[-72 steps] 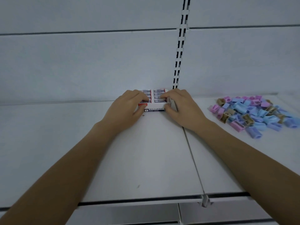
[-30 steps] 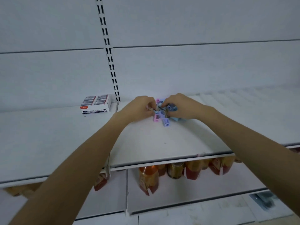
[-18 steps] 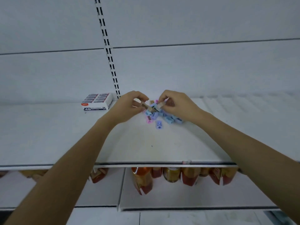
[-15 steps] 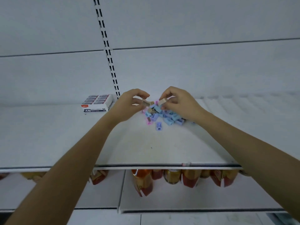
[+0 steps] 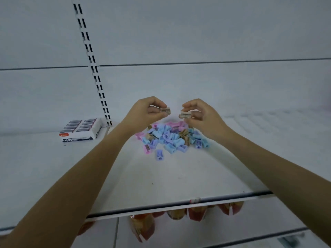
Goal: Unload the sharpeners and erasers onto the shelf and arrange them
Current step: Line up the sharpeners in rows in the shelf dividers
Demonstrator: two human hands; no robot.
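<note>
A heap of small sharpeners (image 5: 172, 138) in blue, purple, pink and tan lies on the white shelf (image 5: 161, 179). Above the heap, my left hand (image 5: 143, 113) pinches one tan sharpener (image 5: 165, 110) between thumb and fingers. My right hand (image 5: 202, 117) pinches another tan sharpener (image 5: 185, 114) the same way. The two held sharpeners are a short gap apart, both lifted off the pile. A white box of erasers (image 5: 80, 129) sits on the shelf to the left, near the back wall.
A slotted upright rail (image 5: 93, 68) runs up the back wall beside the eraser box. Below the shelf's front edge (image 5: 179, 204) hang several orange and red packets (image 5: 179, 214) on a lower level.
Both hands left the eraser box, went to the sharpener heap, each took a tan sharpener and raised it above the pile. The camera view has shifted right and closer.
</note>
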